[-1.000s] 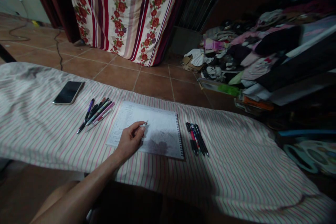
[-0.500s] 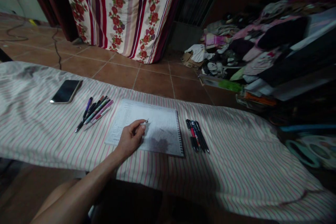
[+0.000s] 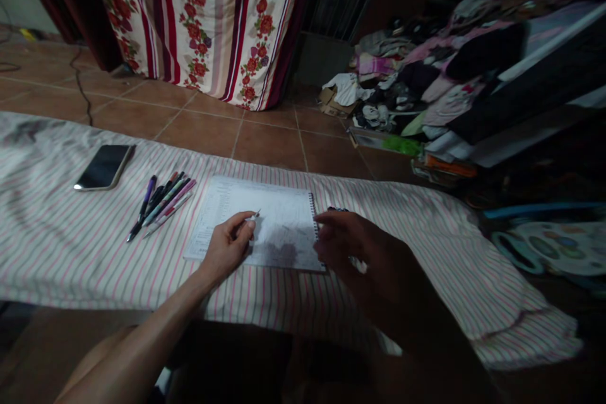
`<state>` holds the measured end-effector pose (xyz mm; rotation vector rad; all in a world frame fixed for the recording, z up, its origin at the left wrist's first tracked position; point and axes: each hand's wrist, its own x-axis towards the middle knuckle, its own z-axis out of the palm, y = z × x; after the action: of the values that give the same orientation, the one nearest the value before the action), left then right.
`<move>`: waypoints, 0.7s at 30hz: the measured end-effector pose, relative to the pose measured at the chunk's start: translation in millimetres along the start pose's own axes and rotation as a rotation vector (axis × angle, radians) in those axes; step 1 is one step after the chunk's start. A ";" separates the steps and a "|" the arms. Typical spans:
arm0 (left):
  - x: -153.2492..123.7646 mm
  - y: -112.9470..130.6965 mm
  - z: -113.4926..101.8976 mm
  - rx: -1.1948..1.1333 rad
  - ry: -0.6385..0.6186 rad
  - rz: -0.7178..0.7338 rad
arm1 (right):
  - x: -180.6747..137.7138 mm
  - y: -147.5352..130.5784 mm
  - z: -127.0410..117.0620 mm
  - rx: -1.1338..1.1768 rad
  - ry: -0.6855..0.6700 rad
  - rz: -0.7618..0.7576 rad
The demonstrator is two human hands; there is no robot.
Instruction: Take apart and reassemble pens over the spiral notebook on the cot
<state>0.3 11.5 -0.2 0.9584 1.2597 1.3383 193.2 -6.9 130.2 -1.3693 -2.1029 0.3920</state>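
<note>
A spiral notebook (image 3: 279, 214) lies open on a striped cloth (image 3: 71, 246). My left hand (image 3: 227, 246) rests on the page, fingers pinched round a pen (image 3: 254, 216) whose tip touches the paper. My right hand (image 3: 353, 249) hovers over the notebook's right edge, fingers spread and slightly curled, holding nothing. It hides most of a bunch of pens that lies just right of the spiral binding. A second bunch of pens (image 3: 161, 203) lies left of the notebook.
A dark phone (image 3: 103, 166) lies at the far left of the cloth. Beyond is tiled floor (image 3: 274, 145), a floral curtain (image 3: 203, 12) and a heap of clothes (image 3: 440, 82) at the right.
My right hand has come into view from the lower right and now covers the pens beside the binding. The left hand stays on the page. The view has shifted slightly right.
</note>
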 end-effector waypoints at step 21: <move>-1.5 6.9 2.6 0.000 -0.095 -0.043 | 26.4 80.8 97.6 -0.304 -0.111 0.112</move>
<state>2.1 10.9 7.1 0.9783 1.2019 1.2455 183.7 58.3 18.9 -1.6780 -2.2520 0.2022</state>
